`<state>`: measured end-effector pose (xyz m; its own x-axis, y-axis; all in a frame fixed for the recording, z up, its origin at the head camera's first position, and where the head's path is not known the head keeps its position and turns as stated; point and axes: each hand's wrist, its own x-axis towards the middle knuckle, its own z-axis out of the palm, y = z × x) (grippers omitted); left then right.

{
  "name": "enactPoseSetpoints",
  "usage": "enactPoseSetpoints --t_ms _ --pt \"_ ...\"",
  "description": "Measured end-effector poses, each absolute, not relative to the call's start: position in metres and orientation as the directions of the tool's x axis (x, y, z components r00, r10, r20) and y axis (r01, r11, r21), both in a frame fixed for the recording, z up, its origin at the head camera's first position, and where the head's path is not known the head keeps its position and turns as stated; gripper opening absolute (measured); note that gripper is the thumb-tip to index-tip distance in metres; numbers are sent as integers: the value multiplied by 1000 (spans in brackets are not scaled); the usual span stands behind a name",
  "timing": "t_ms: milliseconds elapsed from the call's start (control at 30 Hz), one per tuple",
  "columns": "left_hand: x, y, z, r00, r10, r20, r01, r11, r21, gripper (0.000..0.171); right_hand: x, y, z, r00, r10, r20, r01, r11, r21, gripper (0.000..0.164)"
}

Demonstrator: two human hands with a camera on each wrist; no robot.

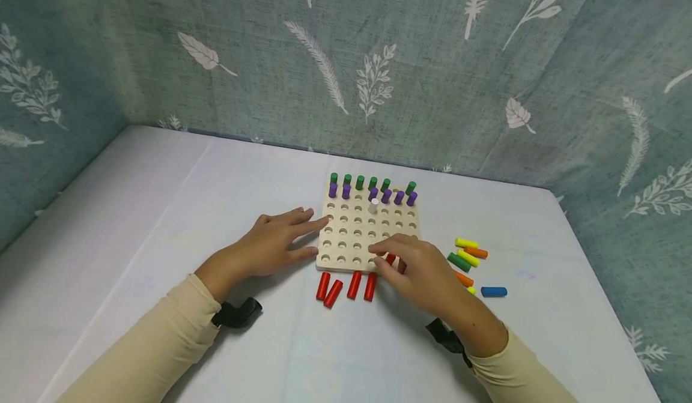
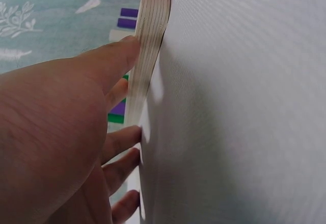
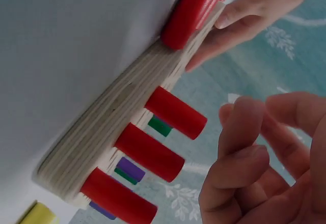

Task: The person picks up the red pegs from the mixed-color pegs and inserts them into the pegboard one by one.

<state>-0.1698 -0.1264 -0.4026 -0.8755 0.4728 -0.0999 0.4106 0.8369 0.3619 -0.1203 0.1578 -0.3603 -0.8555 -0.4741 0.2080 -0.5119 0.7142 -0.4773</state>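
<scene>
A square wooden pegboard [image 1: 350, 238] lies on the table. My left hand [image 1: 278, 241] spreads its straight fingers at the board's left edge, the thumb and index fingertip right against it. Over the front right corner, my right hand [image 1: 418, 271] hovers with fingers loosely bent and nothing visible between them. Three red pegs [image 3: 149, 152] stand in the board's front row under that hand, as the right wrist view shows. Green pegs [image 1: 360, 182] fill most of the back row, with purple pegs [image 1: 386, 196] before them. One white peg [image 1: 373, 205] stands in the third row.
Several loose red pegs [image 1: 354, 284] lie in front of the board. To its right are scattered yellow pegs [image 1: 468, 257], orange pegs [image 1: 476, 252], a green peg [image 1: 459, 262] and a blue peg [image 1: 494, 292]. Leaf-patterned cloth [image 1: 335, 78] hangs behind the white table [image 1: 162, 211].
</scene>
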Motion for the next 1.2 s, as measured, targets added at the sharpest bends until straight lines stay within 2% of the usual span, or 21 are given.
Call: enactPoseSetpoints --t_ms 200,333,900,1200 --pt "-168 -134 -400 -883 463 -77 410 841 354 66 -125 156 -359 -850 -485 207 -521 709 -476 20" --pt "-169 -136 -398 -878 475 -54 428 831 356 66 -128 156 -358 -859 -485 162 -496 713 -496 21" --pt "-172 -127 -402 -873 481 -88 417 826 379 67 -127 159 -368 -840 -543 -26 -459 734 -500 21" --pt "-172 -126 -402 -869 488 -83 427 824 371 66 -130 161 -374 -797 -601 -58 -513 725 -460 24"
